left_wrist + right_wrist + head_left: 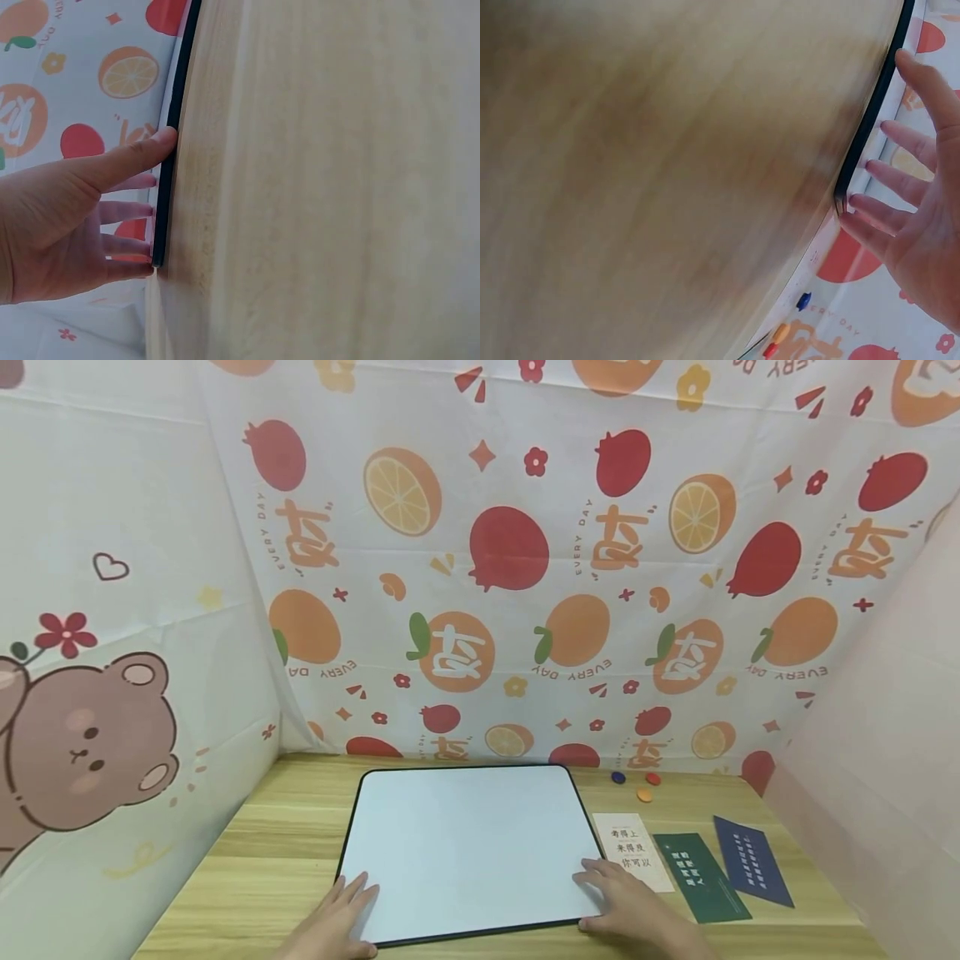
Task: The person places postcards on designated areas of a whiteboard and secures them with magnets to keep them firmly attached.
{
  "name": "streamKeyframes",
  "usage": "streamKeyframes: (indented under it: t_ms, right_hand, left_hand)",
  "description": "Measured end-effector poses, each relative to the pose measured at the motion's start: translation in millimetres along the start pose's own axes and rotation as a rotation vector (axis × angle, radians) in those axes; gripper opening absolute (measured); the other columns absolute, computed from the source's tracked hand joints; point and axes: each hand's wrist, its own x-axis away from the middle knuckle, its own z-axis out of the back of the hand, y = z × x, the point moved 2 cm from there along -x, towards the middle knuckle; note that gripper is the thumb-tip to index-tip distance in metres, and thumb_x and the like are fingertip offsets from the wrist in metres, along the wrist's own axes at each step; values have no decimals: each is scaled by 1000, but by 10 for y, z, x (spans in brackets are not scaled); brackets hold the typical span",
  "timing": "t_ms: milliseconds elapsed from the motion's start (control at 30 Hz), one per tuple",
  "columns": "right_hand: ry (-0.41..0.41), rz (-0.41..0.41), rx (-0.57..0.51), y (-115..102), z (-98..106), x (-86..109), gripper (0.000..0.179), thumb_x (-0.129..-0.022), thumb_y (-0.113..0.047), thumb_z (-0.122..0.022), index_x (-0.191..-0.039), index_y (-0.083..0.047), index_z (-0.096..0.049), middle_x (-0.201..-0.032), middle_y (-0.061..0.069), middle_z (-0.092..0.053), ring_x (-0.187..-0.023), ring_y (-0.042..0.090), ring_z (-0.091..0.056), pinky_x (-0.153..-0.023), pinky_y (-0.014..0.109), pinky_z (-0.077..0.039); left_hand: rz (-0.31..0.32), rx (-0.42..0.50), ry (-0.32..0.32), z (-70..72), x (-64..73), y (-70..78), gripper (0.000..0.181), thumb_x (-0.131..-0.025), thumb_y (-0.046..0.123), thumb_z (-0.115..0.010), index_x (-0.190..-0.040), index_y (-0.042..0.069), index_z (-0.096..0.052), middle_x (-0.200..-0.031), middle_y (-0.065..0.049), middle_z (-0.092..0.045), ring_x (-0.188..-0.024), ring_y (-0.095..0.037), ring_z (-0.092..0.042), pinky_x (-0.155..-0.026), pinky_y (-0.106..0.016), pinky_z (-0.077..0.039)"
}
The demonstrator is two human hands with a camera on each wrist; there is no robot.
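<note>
A whiteboard [472, 852] with a thin black frame lies flat on the wooden table. At its near left corner rests my left hand [337, 920], fingers spread over the left edge and surface. My right hand [626, 897] touches the near right corner in the same way. In the left wrist view, the thumb [161, 139] lies against the black front edge [171, 150], with the other fingers loosely extended. The right wrist view has the right thumb [909, 64] at the front edge and its relaxed fingers over the board's corner.
Right of the board lie a white card [633, 852], a green card [701, 877] and a blue card [753, 862], all printed. Behind them sit small round blue [618, 777], red [653, 779] and yellow [644, 795] pieces. Patterned cloth [510, 635] hangs around the table [255, 852].
</note>
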Motion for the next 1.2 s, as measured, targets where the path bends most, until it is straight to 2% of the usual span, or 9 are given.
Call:
streamKeyframes:
  t_ms: [133,367,567,867,1200]
  right_hand:
    - [-13,-16,2,11,-13,-4,62,-74,-53,-68,-120,-13,-60,-130,14,-48,-118,34,-44,-92,53,-39]
    - [-14,-24,-2,-20,10,-28,60,-72,-51,-70,-118,-12,-61,-128,15,-50,-117,35,-45,-92,53,-39]
    - [-30,-45,-23,-49,9,-32,61,-72,-50,-70,-117,-11,-61,-128,16,-49,-117,37,-44,-92,55,-38]
    - [-65,-94,-35,-58,-22,-34,61,-74,-52,-68,-117,-10,-61,-129,14,-49,-117,35,-44,-92,54,-39]
    - [-57,-99,-33,-64,-29,-41,59,-74,-50,-70,-117,-11,-61,-129,15,-49,-118,36,-44,-92,55,-38]
  left_hand:
    - [5,14,-2,0,-8,4,72,-63,24,-82,-121,-7,-52,-132,-33,-36,-121,-61,-17,-91,-70,-22]
    - [-36,17,29,41,-3,3,70,-63,21,-82,-120,-7,-52,-131,-34,-37,-120,-61,-18,-92,-68,-24]
    - [-59,23,32,71,-1,1,69,-64,21,-81,-120,-8,-53,-131,-34,-37,-120,-61,-18,-92,-68,-25]
    - [-158,36,63,86,-12,-46,69,-64,19,-81,-119,-11,-51,-130,-36,-37,-117,-64,-19,-90,-69,-26]
    - [-219,57,52,121,-71,-107,68,-66,18,-80,-119,-13,-50,-130,-38,-35,-118,-63,-19,-92,-69,-23]
